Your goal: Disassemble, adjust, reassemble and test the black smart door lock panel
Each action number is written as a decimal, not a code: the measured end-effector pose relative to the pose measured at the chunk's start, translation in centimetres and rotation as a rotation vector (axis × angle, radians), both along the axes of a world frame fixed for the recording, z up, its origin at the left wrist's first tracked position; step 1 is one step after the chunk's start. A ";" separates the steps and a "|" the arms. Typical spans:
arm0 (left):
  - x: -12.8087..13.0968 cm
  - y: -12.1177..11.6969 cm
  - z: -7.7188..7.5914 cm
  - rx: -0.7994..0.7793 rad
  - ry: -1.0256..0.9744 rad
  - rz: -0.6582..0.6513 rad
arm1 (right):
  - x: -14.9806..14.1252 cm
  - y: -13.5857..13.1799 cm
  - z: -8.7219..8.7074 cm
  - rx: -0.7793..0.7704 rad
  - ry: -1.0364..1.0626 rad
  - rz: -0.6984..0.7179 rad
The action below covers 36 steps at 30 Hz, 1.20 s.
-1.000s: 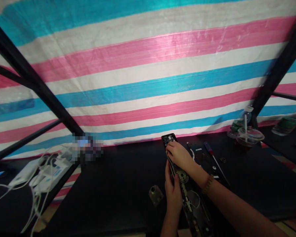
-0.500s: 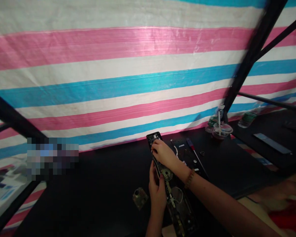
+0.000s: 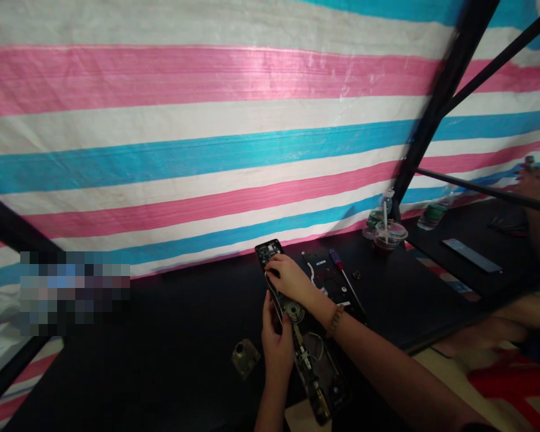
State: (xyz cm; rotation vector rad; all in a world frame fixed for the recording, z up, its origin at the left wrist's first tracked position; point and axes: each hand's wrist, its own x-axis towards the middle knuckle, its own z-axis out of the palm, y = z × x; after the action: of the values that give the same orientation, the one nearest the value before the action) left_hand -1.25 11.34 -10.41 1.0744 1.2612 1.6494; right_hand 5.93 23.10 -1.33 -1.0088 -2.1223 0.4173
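Note:
A long black casing lies opened, with electronics at its far end, a round part, and brass-coloured metal parts along its middle. My left hand grips its left edge, thumb inside and fingers along the outer side. Over the far part of the casing, my right hand has its fingertips pinched together; what is between them is too small to make out. A thin wire runs along the left side below the fingertips. A small translucent part with a round knob sits left of my left hand.
Right of the casing are a dark panel with a white cable, a purple-handled screwdriver and a small dark part. Farther back stand a lidded cup and bottles. A person's hand shows at far right.
The view has shifted a little to the right. My hands keep nearly the same places on the casing. Another person's hand has come more into view at far right.

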 end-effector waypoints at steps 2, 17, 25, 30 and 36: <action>-0.1 0.0 -0.1 0.009 0.003 -0.013 | 0.8 -0.5 0.5 -0.008 0.118 0.019; 0.0 0.2 0.3 0.056 0.026 -0.005 | 2.5 -8.3 -0.9 -0.140 -0.133 -0.131; -0.1 0.0 0.3 0.019 0.002 -0.021 | 2.2 -8.4 -0.3 -0.193 -0.038 -0.150; -0.3 -0.1 0.3 0.010 0.004 -0.029 | 1.8 -8.5 -0.8 -0.151 -0.011 -0.188; -0.5 0.0 -0.2 0.003 0.017 -0.023 | 2.0 -8.4 -1.0 -0.128 -0.010 -0.182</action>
State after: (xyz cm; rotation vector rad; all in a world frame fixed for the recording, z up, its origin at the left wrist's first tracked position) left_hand -1.78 11.36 -10.59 1.1033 1.2535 1.6286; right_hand 7.89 14.71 -2.37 -1.2677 -2.0113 0.4631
